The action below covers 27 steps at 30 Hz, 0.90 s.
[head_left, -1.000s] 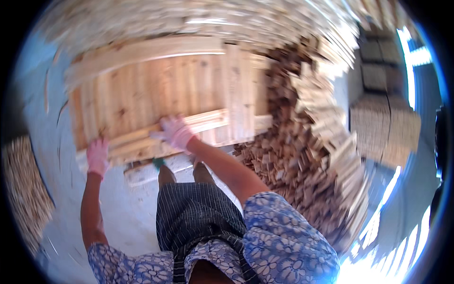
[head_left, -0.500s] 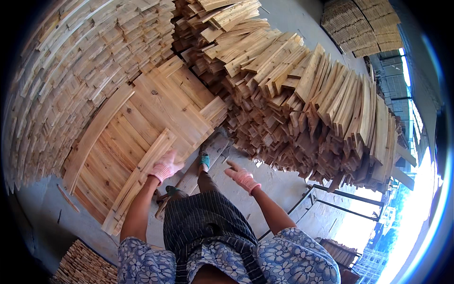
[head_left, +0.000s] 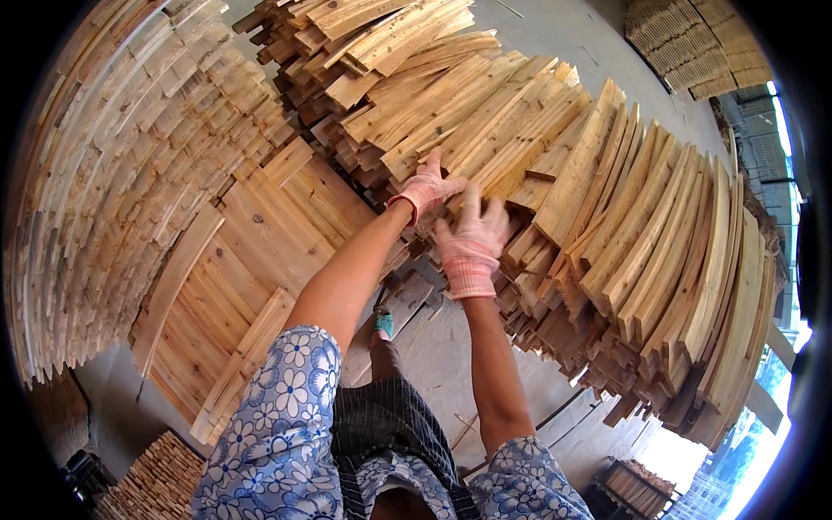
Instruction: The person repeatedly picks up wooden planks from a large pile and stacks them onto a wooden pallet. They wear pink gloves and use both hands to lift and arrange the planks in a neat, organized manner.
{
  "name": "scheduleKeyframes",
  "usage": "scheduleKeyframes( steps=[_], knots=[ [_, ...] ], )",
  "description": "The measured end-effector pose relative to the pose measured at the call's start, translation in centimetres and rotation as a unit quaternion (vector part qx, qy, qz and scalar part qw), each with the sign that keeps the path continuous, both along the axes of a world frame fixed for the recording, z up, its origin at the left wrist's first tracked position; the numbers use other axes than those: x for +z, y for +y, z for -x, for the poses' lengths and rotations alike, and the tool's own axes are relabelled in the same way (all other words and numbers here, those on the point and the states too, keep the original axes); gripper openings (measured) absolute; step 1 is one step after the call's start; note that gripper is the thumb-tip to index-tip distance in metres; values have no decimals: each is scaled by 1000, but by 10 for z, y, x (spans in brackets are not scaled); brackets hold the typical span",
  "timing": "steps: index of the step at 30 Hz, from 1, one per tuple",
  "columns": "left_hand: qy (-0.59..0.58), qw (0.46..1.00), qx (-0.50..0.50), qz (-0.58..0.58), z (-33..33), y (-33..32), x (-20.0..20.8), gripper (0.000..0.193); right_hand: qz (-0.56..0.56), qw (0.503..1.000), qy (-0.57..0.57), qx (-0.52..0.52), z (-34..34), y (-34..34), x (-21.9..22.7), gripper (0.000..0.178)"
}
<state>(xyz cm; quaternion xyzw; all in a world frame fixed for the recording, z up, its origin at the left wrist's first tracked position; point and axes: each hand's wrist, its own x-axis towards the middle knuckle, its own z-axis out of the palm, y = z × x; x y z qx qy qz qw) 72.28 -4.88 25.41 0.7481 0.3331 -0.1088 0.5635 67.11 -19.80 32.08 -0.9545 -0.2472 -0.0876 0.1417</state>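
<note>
Both my hands wear pale pink knit gloves and are at the near ends of a long pile of loose wooden boards [head_left: 598,199]. My left hand [head_left: 426,187] rests at the board ends, its thumb and a finger stretched apart. Just to the right, my right hand [head_left: 473,244] has its fingers spread over the ends, slightly blurred; no board is visibly gripped. To the left lies a flat layer of planks [head_left: 269,221], with a bowed strip [head_left: 178,277] along its left side and narrow strips [head_left: 241,364] at its near right.
A tall wall of stacked wood [head_left: 147,191] rises on the left. Bundled slats [head_left: 689,39] stand at the far right, and a smaller stack [head_left: 156,477] sits at the lower left. A crate of wood pieces [head_left: 637,490] is at the lower right. My foot [head_left: 384,325] is on the floor.
My left hand has left the narrow strips on the plank layer and reached right to the board pile. My right hand has moved up to the board ends, beside it.
</note>
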Motion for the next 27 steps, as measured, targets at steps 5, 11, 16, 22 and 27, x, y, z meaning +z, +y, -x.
scheduleKeyframes(
  steps=[5,11,16,22,27],
  knots=[
    [5,999,-39,-12,-32,-5,-6,113,87,966,-244,14,-42,-12,-85,66],
    [-15,999,-33,17,-23,5,-22,111,77,963,-258,5,-36,11,-75,46],
    [-4,999,-5,51,-25,-3,-19,108,81,969,-233,-3,-36,10,-76,33],
    [-71,991,30,109,-25,4,-38,98,51,968,-244,-27,-35,33,-75,34],
    [47,988,-25,143,-21,3,-4,104,29,980,-198,19,-38,12,-62,46]
  ],
)
